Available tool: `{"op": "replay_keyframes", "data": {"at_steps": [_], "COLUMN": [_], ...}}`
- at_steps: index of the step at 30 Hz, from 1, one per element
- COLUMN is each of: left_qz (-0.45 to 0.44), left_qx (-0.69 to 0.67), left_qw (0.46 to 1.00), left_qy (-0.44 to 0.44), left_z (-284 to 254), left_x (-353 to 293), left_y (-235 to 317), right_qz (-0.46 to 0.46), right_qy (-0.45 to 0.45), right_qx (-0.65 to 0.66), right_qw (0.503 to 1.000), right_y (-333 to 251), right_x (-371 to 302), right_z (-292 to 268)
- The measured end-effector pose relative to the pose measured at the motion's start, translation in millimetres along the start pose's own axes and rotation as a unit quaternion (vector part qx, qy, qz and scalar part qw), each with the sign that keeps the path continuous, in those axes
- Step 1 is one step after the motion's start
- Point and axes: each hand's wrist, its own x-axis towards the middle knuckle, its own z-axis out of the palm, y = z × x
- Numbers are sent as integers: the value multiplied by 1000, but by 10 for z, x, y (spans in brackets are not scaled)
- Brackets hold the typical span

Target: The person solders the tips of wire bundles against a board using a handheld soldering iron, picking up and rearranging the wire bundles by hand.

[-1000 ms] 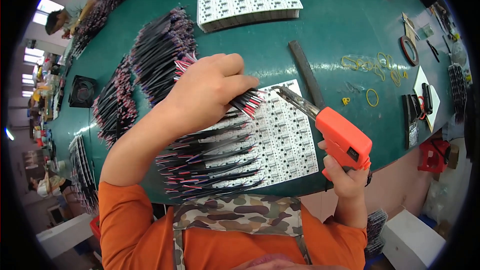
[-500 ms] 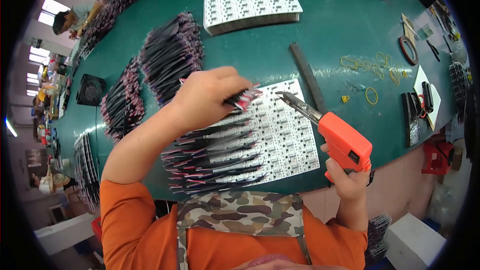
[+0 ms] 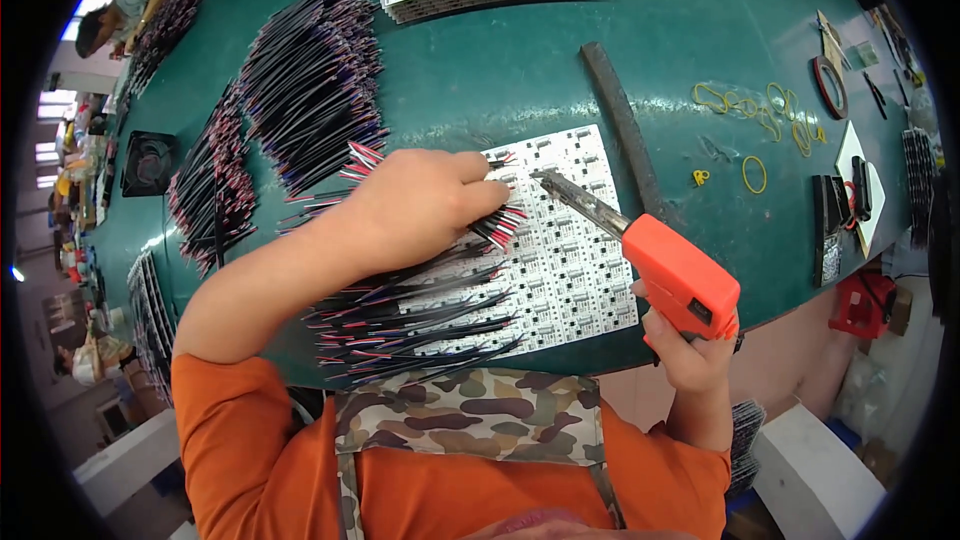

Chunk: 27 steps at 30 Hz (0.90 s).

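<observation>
Tabletop [image 3: 700, 50] had its near edge just below the white board sheet [image 3: 585, 285], and wider room right of it. Over the sheet, the red soldering gun [image 3: 688, 282], gripped by fingers of the right hand [image 3: 692, 356], had brought its tip [image 3: 549, 182] nearer to the left hand [image 3: 425, 202], whose fingers gripped wires [image 3: 497, 228], so their gap was smaller.

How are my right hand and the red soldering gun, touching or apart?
Touching. The head view shows the right hand closed around the grip of the red soldering gun, with no gap between them.
</observation>
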Motion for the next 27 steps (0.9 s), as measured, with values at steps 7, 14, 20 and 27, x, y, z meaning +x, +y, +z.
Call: {"op": "replay_keyframes", "data": {"at_steps": [7, 14, 20, 27], "left_qz": [9, 11, 2, -8], "left_qx": [-140, -49, -6, -18], "left_qw": [990, 999, 999, 1000], "left_qy": [-21, 16, 34, 24], "left_z": [-355, 53, 156, 148], "left_x": [72, 42, 13, 20], "left_y": [-50, -5, 21, 11], "right_qz": [-80, -44, -1, 17], "right_qy": [-5, -16, -7, 23], "right_qx": [-14, -8, 31, 51], "right_qw": [997, 999, 999, 998], "right_y": [-7, -20, -41, -115], "right_x": [92, 73, 79, 147], "right_z": [4, -13, 48, 160]}}
